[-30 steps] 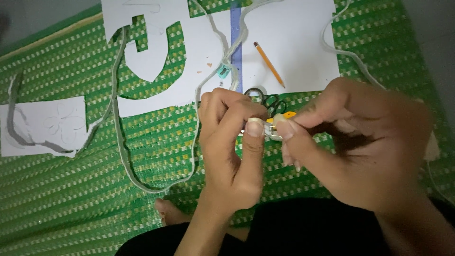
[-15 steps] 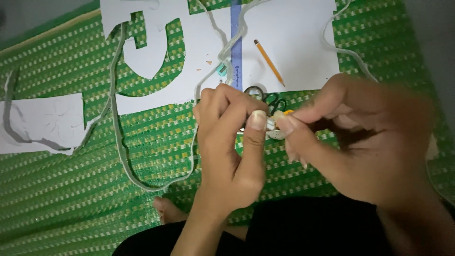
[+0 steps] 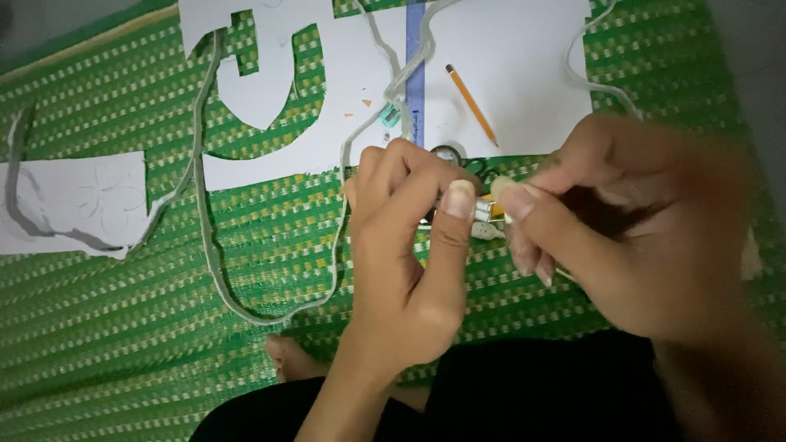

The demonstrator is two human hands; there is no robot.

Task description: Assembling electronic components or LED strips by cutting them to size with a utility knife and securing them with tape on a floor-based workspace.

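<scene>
Both hands, left [image 3: 409, 270] and right [image 3: 630, 237], pinch a small pale object [image 3: 481, 211], perhaps a clip, over a green woven mat [image 3: 164, 327] strewn with white paper [image 3: 508, 82]

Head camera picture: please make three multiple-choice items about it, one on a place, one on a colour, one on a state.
1. Where does the pencil lie?
A. on the white paper sheet
B. on the bare green mat
C. in the left hand

2. What colour is the woven mat?
A. red
B. green
C. blue

3. How are the two hands?
A. both flat on the mat
B. far apart, holding nothing
C. close together, fingertips pinching a small item

Answers: 1 A, the orange pencil rests on the white sheet beside the blue ruler. 2 B, the mat shows green weave with pale specks. 3 C, the left hand and right hand meet over the small item, lifted above the mat.
</scene>
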